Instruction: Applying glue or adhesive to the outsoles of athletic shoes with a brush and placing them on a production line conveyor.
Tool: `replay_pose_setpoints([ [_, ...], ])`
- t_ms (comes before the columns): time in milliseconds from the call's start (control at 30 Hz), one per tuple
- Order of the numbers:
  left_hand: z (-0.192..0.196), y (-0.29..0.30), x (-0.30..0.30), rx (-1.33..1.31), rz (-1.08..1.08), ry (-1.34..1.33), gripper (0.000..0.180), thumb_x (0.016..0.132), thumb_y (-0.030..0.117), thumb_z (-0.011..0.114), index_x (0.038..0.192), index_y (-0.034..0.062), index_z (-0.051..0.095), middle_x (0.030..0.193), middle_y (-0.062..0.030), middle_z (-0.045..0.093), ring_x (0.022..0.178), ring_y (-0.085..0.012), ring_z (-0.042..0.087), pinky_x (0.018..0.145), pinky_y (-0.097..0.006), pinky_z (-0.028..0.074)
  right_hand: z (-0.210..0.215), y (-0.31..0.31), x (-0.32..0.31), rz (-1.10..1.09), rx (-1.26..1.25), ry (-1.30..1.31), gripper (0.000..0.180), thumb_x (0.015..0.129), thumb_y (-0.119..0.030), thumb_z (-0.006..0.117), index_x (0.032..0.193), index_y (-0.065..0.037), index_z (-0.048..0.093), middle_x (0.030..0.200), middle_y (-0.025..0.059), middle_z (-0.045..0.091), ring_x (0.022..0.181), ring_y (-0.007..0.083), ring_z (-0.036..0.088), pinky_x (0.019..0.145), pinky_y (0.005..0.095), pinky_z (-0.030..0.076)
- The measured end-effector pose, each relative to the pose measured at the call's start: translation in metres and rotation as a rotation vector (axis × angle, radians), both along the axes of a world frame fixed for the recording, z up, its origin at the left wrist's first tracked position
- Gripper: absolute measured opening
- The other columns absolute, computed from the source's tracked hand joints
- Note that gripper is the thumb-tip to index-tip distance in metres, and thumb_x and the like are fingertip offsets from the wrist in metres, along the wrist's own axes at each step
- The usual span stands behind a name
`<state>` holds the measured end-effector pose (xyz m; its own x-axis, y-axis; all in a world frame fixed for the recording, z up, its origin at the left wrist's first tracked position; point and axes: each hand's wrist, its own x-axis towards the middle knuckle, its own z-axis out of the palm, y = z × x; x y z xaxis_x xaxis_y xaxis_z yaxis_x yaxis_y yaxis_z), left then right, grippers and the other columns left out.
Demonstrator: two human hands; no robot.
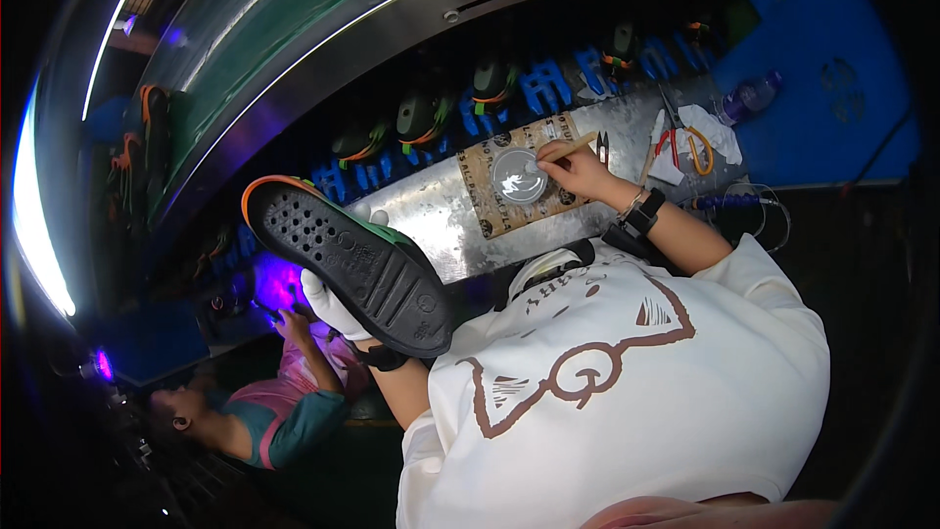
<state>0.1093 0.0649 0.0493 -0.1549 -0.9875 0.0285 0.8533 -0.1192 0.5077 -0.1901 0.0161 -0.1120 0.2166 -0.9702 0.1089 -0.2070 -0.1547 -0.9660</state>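
Observation:
My left hand [330, 306], in a white glove, grips a shoe [357, 264] with its black sole turned up toward me. Orange and green trim runs along the shoe's edge, and gloved fingertips show on its far side. In my bare right hand [585, 176] is a thin stick with a pale, wood-coloured handle [568, 148], perhaps a brush; its working end is hidden by the fingers. That hand is over the right rim of a round, clear dish [517, 176], which lies on a sheet of printed brown paper [483, 198].
The metal worktop [431, 235] also bears scissors with orange handles [699, 149], red-handled pliers [668, 149], crumpled white paper [720, 133] and a purple bottle [752, 98]. Behind it, several dark shoes [424, 118] stand on blue holders. Another person [284, 402] works at the left.

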Motion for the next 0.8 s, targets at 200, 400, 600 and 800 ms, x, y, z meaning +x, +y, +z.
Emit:
replay_pose_setpoints([
  [200, -0.002, -0.002, -0.005, -0.010, -0.241, 0.066, 0.052, 0.084, 0.035, 0.047, 0.121, 0.0016, 0.038, 0.117, -0.0188, 0.045, 0.105, -0.0300, 0.046, 0.090, -0.040, 0.039, 0.014, -0.001, 0.001, -0.030, -0.024, 0.001, 0.012, 0.077, -0.010, 0.059, 0.084, 0.000, 0.058, 0.075, 0.0085, 0.059, 0.066, 0.0165, 0.056, 0.059, 0.0265, 0.043],
  [400, -0.010, -0.004, -0.016, 0.308, -0.394, 0.113, 0.039, 0.086, 0.035, 0.046, 0.108, 0.0031, 0.050, 0.101, -0.0124, 0.055, 0.089, -0.0233, 0.054, 0.080, -0.034, 0.045, 0.053, -0.010, -0.001, -0.068, -0.082, -0.054, 0.011, 0.078, -0.009, 0.060, 0.086, -0.002, 0.059, 0.076, 0.0040, 0.057, 0.065, 0.0092, 0.052, 0.057, 0.0211, 0.042],
  [600, -0.018, -0.009, -0.035, 0.641, -0.352, -0.077, 0.036, 0.086, 0.036, 0.048, 0.105, 0.0059, 0.055, 0.095, -0.0075, 0.060, 0.082, -0.0191, 0.058, 0.076, -0.030, 0.047, 0.099, -0.015, 0.002, 0.037, -0.004, -0.252, 0.011, 0.080, -0.007, 0.057, 0.091, -0.004, 0.058, 0.085, 0.0026, 0.055, 0.078, 0.0097, 0.052, 0.070, 0.0220, 0.042],
  [800, -0.022, -0.008, -0.042, 0.760, -0.446, -0.026, 0.037, 0.087, 0.036, 0.047, 0.107, 0.0059, 0.053, 0.094, -0.0076, 0.060, 0.081, -0.0181, 0.058, 0.074, -0.029, 0.048, 0.111, -0.019, 0.015, 0.100, -0.110, -0.186, 0.010, 0.079, -0.011, 0.058, 0.088, -0.005, 0.059, 0.081, 0.0019, 0.056, 0.074, 0.0090, 0.053, 0.067, 0.0220, 0.042],
])
